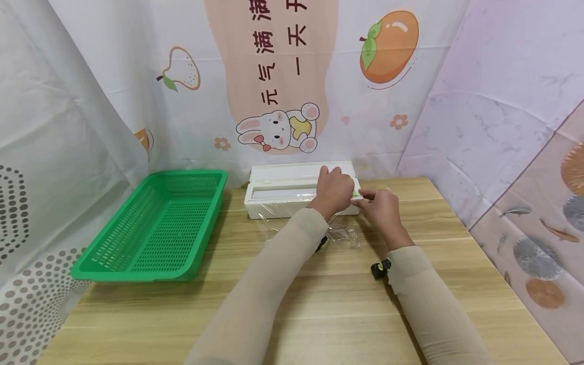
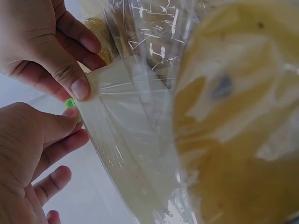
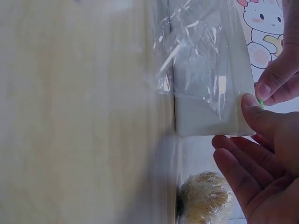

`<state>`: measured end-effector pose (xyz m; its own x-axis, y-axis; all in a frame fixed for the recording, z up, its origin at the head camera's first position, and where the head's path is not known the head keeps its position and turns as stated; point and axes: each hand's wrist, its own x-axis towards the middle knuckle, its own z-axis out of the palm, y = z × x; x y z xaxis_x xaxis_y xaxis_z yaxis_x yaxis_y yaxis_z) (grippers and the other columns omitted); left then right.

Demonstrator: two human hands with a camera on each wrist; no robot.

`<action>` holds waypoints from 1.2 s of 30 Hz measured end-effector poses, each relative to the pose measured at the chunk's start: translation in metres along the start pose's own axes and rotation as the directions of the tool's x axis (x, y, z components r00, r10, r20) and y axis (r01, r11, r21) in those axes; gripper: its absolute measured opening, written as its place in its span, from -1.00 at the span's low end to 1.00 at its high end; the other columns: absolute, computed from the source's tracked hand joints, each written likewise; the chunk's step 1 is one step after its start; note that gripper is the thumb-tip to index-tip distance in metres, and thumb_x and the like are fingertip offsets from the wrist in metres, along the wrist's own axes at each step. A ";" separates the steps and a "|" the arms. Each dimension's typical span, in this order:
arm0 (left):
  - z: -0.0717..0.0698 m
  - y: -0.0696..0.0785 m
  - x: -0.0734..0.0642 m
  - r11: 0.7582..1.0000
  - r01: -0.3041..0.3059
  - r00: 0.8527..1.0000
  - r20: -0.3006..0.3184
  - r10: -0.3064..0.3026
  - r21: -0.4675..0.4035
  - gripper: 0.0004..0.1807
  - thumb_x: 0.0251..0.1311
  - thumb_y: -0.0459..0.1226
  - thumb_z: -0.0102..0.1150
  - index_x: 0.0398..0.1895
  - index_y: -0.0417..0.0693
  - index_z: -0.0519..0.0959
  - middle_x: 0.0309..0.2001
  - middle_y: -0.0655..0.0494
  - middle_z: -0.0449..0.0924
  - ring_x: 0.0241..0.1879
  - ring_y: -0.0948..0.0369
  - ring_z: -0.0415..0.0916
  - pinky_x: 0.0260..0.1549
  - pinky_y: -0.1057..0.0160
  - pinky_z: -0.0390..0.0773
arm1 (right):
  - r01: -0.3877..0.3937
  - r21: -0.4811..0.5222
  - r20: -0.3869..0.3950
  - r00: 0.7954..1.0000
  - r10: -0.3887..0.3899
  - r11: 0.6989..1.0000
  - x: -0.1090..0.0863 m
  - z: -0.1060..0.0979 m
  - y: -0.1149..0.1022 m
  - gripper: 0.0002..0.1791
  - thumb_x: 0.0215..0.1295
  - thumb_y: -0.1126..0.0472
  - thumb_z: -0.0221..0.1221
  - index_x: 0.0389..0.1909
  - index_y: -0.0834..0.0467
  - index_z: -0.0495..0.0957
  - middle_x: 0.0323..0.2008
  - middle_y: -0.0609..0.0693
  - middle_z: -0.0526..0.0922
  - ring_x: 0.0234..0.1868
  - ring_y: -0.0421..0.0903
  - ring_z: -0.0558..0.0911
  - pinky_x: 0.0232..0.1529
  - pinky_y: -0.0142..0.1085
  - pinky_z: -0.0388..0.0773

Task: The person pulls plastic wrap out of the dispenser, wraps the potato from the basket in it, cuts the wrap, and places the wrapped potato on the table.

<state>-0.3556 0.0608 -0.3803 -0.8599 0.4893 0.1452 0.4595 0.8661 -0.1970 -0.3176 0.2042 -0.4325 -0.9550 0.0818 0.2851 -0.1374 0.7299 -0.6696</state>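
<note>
A long white cling film box [image 1: 255, 209] stands at the back of the table with its lid raised. Clear film [image 1: 344, 235] hangs over its front in creases. My left hand [image 1: 335, 192] reaches across to the box's right end and pinches a small green piece [image 2: 70, 103] at the top edge between thumb and fingertips. Close beside it, my right hand [image 1: 384, 209] grips the box's corner, thumb on the front face and fingers against the end, as the right wrist view shows. A yellow-brown thing under film [image 2: 233, 121] looms close in the left wrist view.
A green plastic basket [image 1: 201, 248] stands on the table's left. Beyond the box's right end lies a roundish film-wrapped yellowish thing [image 3: 205, 198], mostly hidden by my right hand in the head view. A printed cloth [image 1: 292, 76] hangs behind the table.
</note>
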 end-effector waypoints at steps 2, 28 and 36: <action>0.000 -0.001 -0.001 1.000 0.002 1.000 0.002 -0.002 0.002 -0.87 0.13 0.01 0.21 -0.51 0.32 0.53 -0.39 0.41 0.50 -0.24 0.23 0.23 -0.12 0.03 0.13 | 0.001 -0.007 0.003 1.000 -0.001 1.000 0.000 0.001 -0.001 -0.51 0.05 -0.12 0.36 -0.05 0.07 0.67 -0.14 0.04 0.72 -0.12 0.04 0.69 -0.12 -0.09 0.58; -0.008 -0.061 -0.035 0.999 0.041 0.997 0.064 -0.043 0.024 -0.71 0.21 0.00 0.06 -0.68 0.41 0.54 -0.55 0.45 0.47 -0.30 0.22 0.23 -0.12 0.03 0.11 | -0.032 0.003 -0.015 0.999 0.032 0.999 -0.001 0.003 0.004 -0.52 0.02 -0.07 0.40 -0.06 0.09 0.67 -0.14 0.10 0.71 -0.10 0.08 0.67 -0.11 -0.07 0.57; 0.000 -0.086 -0.050 0.995 0.066 0.998 0.029 -0.064 -0.071 -0.89 0.19 0.10 0.16 -0.41 0.60 0.67 -0.38 0.62 0.57 -0.30 0.23 0.21 -0.17 0.06 0.04 | -0.049 0.016 -0.006 0.999 0.049 0.999 -0.002 0.003 0.003 -0.53 0.04 -0.08 0.38 -0.05 0.07 0.67 -0.12 0.11 0.71 -0.09 0.07 0.66 -0.10 -0.07 0.56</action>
<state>-0.3519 -0.0383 -0.3707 -0.8937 0.4294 0.1298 0.4161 0.9016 -0.1178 -0.3172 0.2039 -0.4371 -0.9591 0.1214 0.2559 -0.0947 0.7139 -0.6938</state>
